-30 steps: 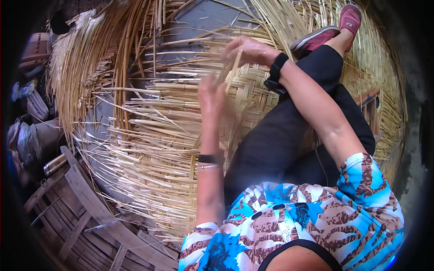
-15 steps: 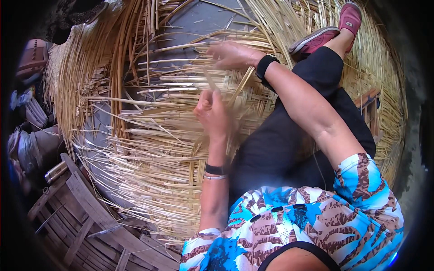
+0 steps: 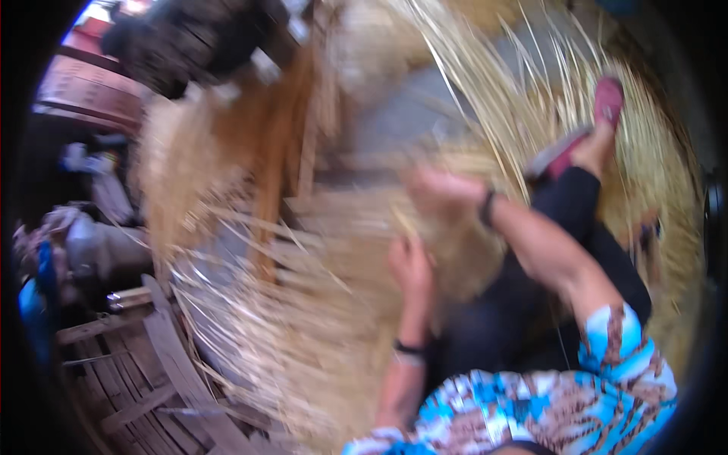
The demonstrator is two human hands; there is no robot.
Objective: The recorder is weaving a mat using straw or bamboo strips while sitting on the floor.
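The whole view is smeared by motion. My left hand [image 3: 412, 269] is closed over the woven mat [image 3: 326, 334], with a pale split-reed strip [image 3: 403, 220] rising from its fingers. Just beyond it and to the right, my right hand [image 3: 447, 191] hovers over the mat; its fingers are too blurred to read. The mat of flat straw-coloured strips spreads in front of me and to my left, its loose ends sticking out along the left edge. Part of it is hidden behind my arms and my dark-trousered legs.
A slatted wooden frame [image 3: 171, 356] leans at the lower left, a metal cylinder [image 3: 129, 298] beside it. Bagged items [image 3: 98, 243] lie farther up the left. Dark patterned cloth [image 3: 197, 45] hangs at the far left. Long loose reeds [image 3: 485, 98] fan out near my pink shoe [image 3: 609, 98].
The view has swung, so the scene sits farther right and lower. Both my hands stay close together over the mat, the left still closed. More of the dark cloth shows at the top left.
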